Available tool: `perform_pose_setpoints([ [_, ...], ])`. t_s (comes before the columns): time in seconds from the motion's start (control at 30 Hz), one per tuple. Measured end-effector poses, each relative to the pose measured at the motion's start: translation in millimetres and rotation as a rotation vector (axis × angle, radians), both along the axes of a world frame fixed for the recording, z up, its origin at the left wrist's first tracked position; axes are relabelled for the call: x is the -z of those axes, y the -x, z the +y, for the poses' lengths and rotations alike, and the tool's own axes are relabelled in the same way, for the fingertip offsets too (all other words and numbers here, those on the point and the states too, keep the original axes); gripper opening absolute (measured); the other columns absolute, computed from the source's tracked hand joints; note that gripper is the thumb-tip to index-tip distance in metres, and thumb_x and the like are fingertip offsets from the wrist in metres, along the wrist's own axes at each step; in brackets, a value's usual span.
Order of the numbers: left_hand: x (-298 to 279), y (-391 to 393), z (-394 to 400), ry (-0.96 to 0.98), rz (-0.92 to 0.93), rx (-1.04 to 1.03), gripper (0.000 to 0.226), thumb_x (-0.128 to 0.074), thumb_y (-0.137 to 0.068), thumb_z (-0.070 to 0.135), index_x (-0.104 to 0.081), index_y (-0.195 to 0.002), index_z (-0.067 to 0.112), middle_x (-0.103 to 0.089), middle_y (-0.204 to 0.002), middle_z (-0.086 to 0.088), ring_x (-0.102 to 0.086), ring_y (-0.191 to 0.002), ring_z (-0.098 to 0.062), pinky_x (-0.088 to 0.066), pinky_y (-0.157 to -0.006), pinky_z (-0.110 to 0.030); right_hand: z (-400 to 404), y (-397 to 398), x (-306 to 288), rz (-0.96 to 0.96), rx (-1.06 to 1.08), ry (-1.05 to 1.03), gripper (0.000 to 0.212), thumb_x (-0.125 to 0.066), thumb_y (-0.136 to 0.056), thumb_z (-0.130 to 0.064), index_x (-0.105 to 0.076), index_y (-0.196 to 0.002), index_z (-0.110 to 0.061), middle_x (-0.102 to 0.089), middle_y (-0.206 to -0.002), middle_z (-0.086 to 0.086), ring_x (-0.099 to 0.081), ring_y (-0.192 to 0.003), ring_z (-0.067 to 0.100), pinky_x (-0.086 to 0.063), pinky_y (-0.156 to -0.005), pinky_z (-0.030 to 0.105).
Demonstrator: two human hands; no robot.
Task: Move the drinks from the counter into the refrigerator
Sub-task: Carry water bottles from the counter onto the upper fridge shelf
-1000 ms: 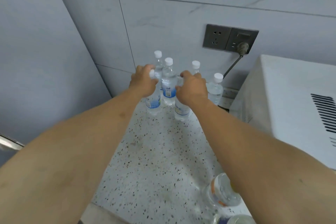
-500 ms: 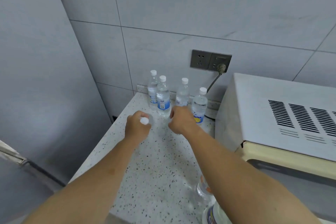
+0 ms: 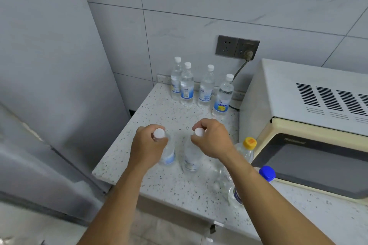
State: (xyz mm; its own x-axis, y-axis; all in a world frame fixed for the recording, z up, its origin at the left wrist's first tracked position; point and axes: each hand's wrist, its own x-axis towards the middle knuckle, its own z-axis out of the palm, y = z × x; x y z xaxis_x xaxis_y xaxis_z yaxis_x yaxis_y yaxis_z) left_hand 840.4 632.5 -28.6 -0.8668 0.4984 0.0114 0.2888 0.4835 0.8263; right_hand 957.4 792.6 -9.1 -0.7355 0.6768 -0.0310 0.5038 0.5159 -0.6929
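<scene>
I judge the job barely begun: every drink I can see is on the desk (image 3: 159, 181) or just above it, and none shows inside the refrigerator (image 3: 49, 85), the tall grey slab standing just left of the desk with what looks like its door edge running along my near left. My left hand (image 3: 146, 149) has its fingers curled round the neck of one water bottle (image 3: 168, 155), and my right hand (image 3: 214, 139) pinches the neck of a second water bottle (image 3: 191, 157) right under its white cap; both sit upright near the desk's front left corner, close together but apart (whether their bases touch the stone or hang a little above it, I cannot tell). Left to move, by my reckoning, are these two, the four bottles at the far wall (image 3: 201, 87), and two more beneath my right forearm, a yellow-capped bottle (image 3: 247, 150) and a blue-capped bottle (image 3: 264, 175), both just in front of the microwave (image 3: 308, 125). The bottles in my hands are clear plastic, slim, filled with clear liquid, white screw caps on, each with a pale blue-and-white label low on the body.
</scene>
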Motion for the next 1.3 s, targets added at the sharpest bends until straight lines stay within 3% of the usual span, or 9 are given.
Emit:
perform_pose_setpoints([
  [0.13, 5.0, -13.7, -12.2, 0.002, 0.066, 0.055, 0.027, -0.075, -0.085, 0.030, -0.066, -0.111, 0.027, -0.054, -0.107, 0.004, -0.059, -0.088, -0.013, -0.044, -0.066, -0.016, -18.2, -13.3, 11.2, 0.111, 0.033, 0.057, 0.016, -0.077, -0.079, -0.026, -0.068, -0.092, -0.029, -0.058, -0.088, -0.016, -0.057, -0.080, 0.008, -0.040, -0.062, 0.014],
  [0.23, 22.6, -18.1, -15.7, -0.008, 0.097, 0.042, 0.040, -0.072, -0.086, 0.038, -0.059, -0.121, 0.026, -0.044, -0.114, 0.008, -0.050, -0.103, -0.016, -0.043, -0.076, -0.024, -30.4, -23.3, 31.7, 0.238, 0.095, 0.006, 0.030, -0.081, -0.077, -0.034, -0.068, -0.103, -0.026, -0.058, -0.095, -0.015, -0.055, -0.093, 0.011, -0.042, -0.079, 0.022],
  [0.4, 62.3, -15.6, -25.6, -0.077, -0.173, 0.121, 0.073, -0.076, -0.082, 0.039, -0.029, -0.138, 0.047, -0.038, -0.128, 0.022, -0.041, -0.114, -0.006, -0.040, -0.088, -0.027, -49.2, -36.7, 77.7, 0.242, 0.139, 0.279, 0.073, -0.087, -0.067, -0.045, -0.050, -0.129, -0.032, -0.055, -0.121, -0.011, -0.053, -0.109, 0.011, -0.047, -0.092, 0.030],
  [0.53, 88.0, -11.6, -23.2, -0.105, -0.357, 0.112, 0.081, -0.081, -0.074, 0.036, -0.030, -0.136, 0.045, -0.048, -0.129, 0.016, -0.050, -0.118, -0.013, -0.047, -0.091, -0.031, -57.5, -37.9, 103.8, 0.267, 0.199, 0.405, 0.079, -0.091, -0.065, -0.037, -0.043, -0.127, -0.038, -0.055, -0.117, -0.021, -0.055, -0.109, 0.007, -0.048, -0.084, 0.025],
  [0.73, 112.3, -13.2, -27.1, -0.155, -0.455, 0.107, 0.080, -0.079, -0.064, 0.054, -0.035, -0.130, 0.048, -0.054, -0.118, 0.024, -0.055, -0.107, 0.001, -0.045, -0.073, -0.017, -66.7, -33.2, 115.9, 0.309, 0.253, 0.445, 0.070, -0.087, -0.069, -0.034, -0.047, -0.125, -0.036, -0.061, -0.113, -0.015, -0.060, -0.103, 0.006, -0.050, -0.076, 0.020],
  [0.97, 125.6, -33.1, -43.0, -0.224, -0.429, 0.063, 0.057, -0.080, -0.073, 0.043, -0.043, -0.112, 0.063, -0.060, -0.108, 0.029, -0.060, -0.097, 0.006, -0.044, -0.071, -0.012, -78.2, -54.6, 113.6, 0.356, 0.261, 0.464, 0.051, -0.087, -0.073, -0.024, -0.058, -0.116, -0.026, -0.069, -0.104, -0.007, -0.066, -0.095, 0.005, -0.055, -0.072, 0.018],
  [1.07, 130.5, -44.2, -60.1, -0.313, -0.516, 0.071, 0.047, -0.077, -0.067, 0.052, -0.054, -0.106, 0.063, -0.067, -0.105, 0.029, -0.066, -0.093, 0.007, -0.054, -0.071, -0.018, -86.7, -70.7, 116.2, 0.378, 0.221, 0.473, 0.038, -0.085, -0.077, -0.020, -0.066, -0.110, -0.019, -0.074, -0.101, -0.001, -0.071, -0.094, 0.013, -0.059, -0.077, 0.027],
  [1.2, 137.6, -62.4, -84.7, -0.398, -0.652, 0.121, 0.049, -0.078, -0.065, 0.056, -0.062, -0.111, 0.050, -0.073, -0.113, 0.009, -0.071, -0.103, -0.013, -0.059, -0.085, -0.041, -99.6, -86.7, 118.9, 0.354, 0.220, 0.583, 0.041, -0.084, -0.074, -0.030, -0.069, -0.111, -0.023, -0.076, -0.103, -0.004, -0.073, -0.096, 0.014, -0.059, -0.078, 0.028],
  [1.3, 137.3, -73.7, -102.1, -0.429, -0.666, 0.113, 0.049, -0.078, -0.068, 0.058, -0.063, -0.114, 0.048, -0.072, -0.116, 0.006, -0.070, -0.106, -0.015, -0.058, -0.086, -0.038, -106.1, -91.9, 117.7, 0.352, 0.242, 0.717, 0.049, -0.081, -0.067, -0.045, -0.069, -0.111, -0.027, -0.077, -0.104, -0.003, -0.073, -0.097, 0.018, -0.059, -0.080, 0.030],
])
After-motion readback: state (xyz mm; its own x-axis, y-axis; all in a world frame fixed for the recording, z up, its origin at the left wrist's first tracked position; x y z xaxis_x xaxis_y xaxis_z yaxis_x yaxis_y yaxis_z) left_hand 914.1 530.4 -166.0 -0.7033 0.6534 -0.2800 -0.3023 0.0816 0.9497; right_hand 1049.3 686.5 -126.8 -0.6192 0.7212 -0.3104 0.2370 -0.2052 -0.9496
